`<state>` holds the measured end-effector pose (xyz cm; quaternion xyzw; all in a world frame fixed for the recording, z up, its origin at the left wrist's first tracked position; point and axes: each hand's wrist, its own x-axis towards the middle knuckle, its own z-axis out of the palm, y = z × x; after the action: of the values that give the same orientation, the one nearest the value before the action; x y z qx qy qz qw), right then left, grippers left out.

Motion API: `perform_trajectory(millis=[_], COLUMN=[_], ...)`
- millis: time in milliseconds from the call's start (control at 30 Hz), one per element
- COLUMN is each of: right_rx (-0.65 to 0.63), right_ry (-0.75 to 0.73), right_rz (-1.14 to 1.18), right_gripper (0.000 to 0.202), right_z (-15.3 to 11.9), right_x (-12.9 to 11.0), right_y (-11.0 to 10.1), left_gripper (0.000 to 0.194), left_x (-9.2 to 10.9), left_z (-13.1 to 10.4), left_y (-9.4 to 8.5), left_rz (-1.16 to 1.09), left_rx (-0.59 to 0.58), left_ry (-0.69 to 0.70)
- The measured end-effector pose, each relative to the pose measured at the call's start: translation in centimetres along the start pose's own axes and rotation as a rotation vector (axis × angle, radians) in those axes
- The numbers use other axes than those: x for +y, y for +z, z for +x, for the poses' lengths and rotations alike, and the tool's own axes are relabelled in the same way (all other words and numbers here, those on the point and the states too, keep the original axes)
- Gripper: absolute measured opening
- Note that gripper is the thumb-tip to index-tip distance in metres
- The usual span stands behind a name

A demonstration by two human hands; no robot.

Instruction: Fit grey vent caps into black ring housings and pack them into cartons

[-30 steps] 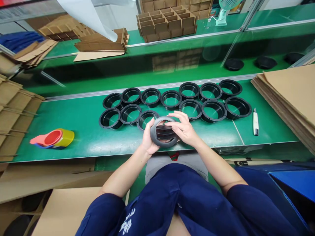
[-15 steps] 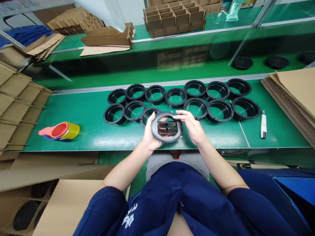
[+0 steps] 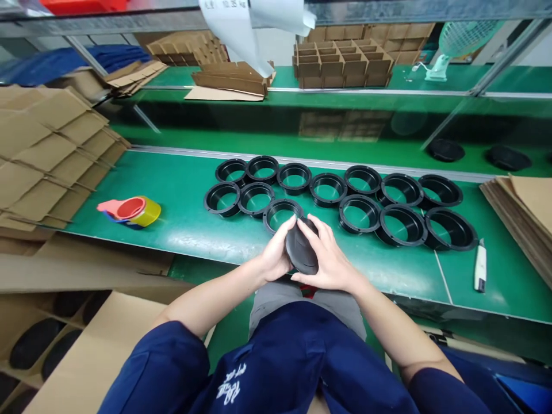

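Observation:
Both my hands hold one round black plastic part [image 3: 301,250] just above the near edge of the green bench [image 3: 181,218]. My left hand [image 3: 276,253] grips its left side, and my right hand [image 3: 330,261] wraps its right side with fingers over the top. The part is turned so its edge and dark back face me. Right behind my hands, several black plastic rings [image 3: 340,198] lie in two rows on the bench; the nearest ring [image 3: 281,214] sits just beyond my left fingertips.
A tape dispenser [image 3: 131,211] with yellow tape lies at the bench's left. A utility knife [image 3: 480,266] lies at the right, beside stacked cardboard sheets [image 3: 524,221]. Cardboard dividers [image 3: 52,149] are piled at the left and on the back shelf [image 3: 342,63]. An open box [image 3: 47,339] stands at lower left.
The black part was held face-on, showing its slats; now it is turned edge-on and my hands have closed around it. My view has shifted to the left.

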<state>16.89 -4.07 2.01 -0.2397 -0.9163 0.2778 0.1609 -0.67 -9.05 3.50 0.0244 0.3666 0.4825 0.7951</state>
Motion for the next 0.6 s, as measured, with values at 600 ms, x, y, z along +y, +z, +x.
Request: perform_trajectory(millis=[600], right_rx=[-0.139], right_ry=[0.126], right_rz=[-0.387], right_gripper=[0.119], right_z=[6.0], right_x=[1.2], right_y=[3.4], left_gripper=[0.036], left_x=[0.4], left_z=[-4.7], left_y=[-6.4], left_rz=[0.212], left_rx=[0.289], left_ry=[0.196])
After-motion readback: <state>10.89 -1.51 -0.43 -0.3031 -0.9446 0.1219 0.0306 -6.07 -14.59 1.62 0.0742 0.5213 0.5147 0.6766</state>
